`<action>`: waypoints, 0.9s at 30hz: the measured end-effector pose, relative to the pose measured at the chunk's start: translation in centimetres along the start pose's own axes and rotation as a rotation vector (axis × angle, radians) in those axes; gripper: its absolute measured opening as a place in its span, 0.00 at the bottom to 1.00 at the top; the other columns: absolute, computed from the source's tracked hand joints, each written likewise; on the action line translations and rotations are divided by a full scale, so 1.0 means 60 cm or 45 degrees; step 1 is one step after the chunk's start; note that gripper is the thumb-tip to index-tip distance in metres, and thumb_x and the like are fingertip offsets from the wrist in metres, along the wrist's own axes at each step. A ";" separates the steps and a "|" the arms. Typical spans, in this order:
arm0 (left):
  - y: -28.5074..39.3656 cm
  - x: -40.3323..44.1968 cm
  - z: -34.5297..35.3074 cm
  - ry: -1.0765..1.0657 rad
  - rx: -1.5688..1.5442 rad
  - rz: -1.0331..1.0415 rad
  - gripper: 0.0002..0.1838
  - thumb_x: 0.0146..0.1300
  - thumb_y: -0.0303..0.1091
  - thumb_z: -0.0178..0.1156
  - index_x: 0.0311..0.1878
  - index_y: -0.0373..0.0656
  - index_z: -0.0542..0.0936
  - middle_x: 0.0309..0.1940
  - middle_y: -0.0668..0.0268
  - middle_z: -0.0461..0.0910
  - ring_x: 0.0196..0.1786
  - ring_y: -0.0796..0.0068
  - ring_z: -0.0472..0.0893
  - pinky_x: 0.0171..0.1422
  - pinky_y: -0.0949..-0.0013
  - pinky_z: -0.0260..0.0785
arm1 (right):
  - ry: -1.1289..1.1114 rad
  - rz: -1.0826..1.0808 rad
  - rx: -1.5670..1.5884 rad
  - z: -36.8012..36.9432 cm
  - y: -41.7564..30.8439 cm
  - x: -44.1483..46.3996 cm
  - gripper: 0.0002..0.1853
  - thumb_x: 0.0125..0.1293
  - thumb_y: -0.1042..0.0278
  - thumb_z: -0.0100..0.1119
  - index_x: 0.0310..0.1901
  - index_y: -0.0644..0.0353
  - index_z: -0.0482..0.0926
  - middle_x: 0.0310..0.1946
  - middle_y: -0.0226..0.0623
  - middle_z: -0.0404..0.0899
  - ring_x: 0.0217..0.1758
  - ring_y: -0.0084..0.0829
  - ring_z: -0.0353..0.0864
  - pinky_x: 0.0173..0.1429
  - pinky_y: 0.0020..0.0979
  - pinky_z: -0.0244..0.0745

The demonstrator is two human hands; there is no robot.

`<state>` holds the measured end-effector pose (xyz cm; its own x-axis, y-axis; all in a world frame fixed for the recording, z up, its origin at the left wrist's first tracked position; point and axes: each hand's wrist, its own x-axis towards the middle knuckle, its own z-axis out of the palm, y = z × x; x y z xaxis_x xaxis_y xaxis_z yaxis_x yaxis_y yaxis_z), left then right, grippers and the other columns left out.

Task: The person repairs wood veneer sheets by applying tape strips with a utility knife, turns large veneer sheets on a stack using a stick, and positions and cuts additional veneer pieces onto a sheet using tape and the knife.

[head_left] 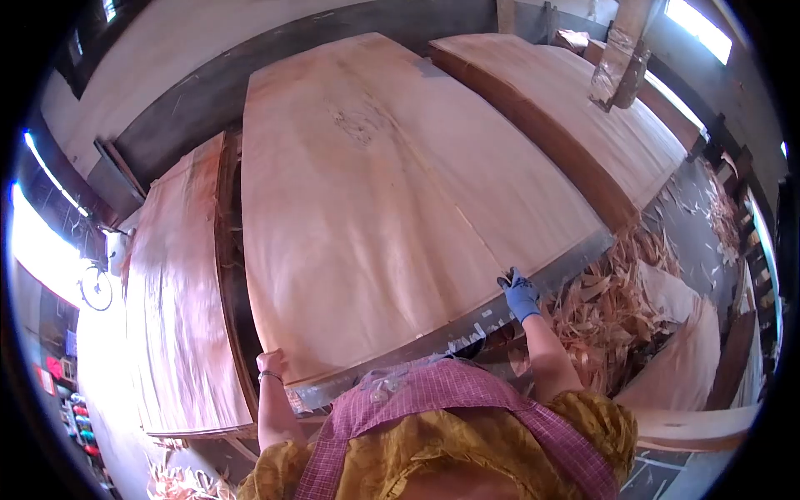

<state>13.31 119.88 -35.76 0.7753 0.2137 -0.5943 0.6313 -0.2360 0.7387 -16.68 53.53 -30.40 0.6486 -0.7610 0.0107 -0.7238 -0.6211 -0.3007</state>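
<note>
A large sheet of pale wood veneer (367,217) lies over the table in front of me, with a knot mark and a long seam or split running toward the near edge. My left hand (271,362), bare and with a band at the wrist, is closed on the sheet's near left corner. At the near edge, by the end of the split, is my right hand (520,293) in a blue glove with dark fingertips. Its fingers are bent together, and what they hold is too small to make out.
Veneer stacks stand to the left (183,283) and right (575,117). Torn veneer strips (604,308) are heaped at my right, beside larger curled pieces (679,358). A wrapped post (618,62) rises at the back right. The dark table edge (417,346) runs before me.
</note>
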 end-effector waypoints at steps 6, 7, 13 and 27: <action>0.013 -0.038 0.019 0.122 0.170 0.005 0.10 0.53 0.29 0.69 0.35 0.32 0.84 0.28 0.63 0.83 0.27 0.72 0.82 0.25 0.69 0.76 | 0.015 0.014 0.249 -0.032 -0.018 -0.023 0.26 0.62 0.40 0.61 0.48 0.57 0.81 0.41 0.45 0.85 0.45 0.49 0.84 0.48 0.46 0.78; 0.010 -0.034 0.018 0.098 0.129 -0.008 0.11 0.52 0.30 0.70 0.35 0.32 0.84 0.28 0.64 0.82 0.27 0.72 0.81 0.25 0.69 0.75 | 0.026 -0.005 0.290 -0.030 -0.028 -0.031 0.27 0.61 0.40 0.62 0.47 0.57 0.82 0.41 0.46 0.85 0.45 0.50 0.84 0.49 0.45 0.78; -0.050 0.042 -0.009 -0.002 0.482 0.332 0.13 0.52 0.34 0.73 0.33 0.33 0.83 0.26 0.65 0.81 0.24 0.71 0.79 0.26 0.66 0.73 | 0.021 -0.127 0.619 0.009 -0.181 -0.110 0.27 0.62 0.39 0.60 0.41 0.60 0.82 0.35 0.53 0.83 0.41 0.53 0.83 0.43 0.46 0.77; -0.013 -0.018 -0.015 0.456 0.999 0.347 0.33 0.54 0.45 0.68 0.59 0.40 0.69 0.51 0.48 0.76 0.50 0.46 0.79 0.52 0.48 0.74 | -0.376 -0.317 0.518 0.109 -0.320 -0.279 0.22 0.71 0.47 0.48 0.58 0.52 0.73 0.47 0.50 0.81 0.47 0.53 0.81 0.52 0.49 0.74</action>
<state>11.96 120.69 -35.43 0.9307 0.3071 -0.1989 0.3588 -0.8724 0.3320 -12.07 79.42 -31.04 0.8690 -0.4797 -0.1215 -0.4292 -0.6084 -0.6676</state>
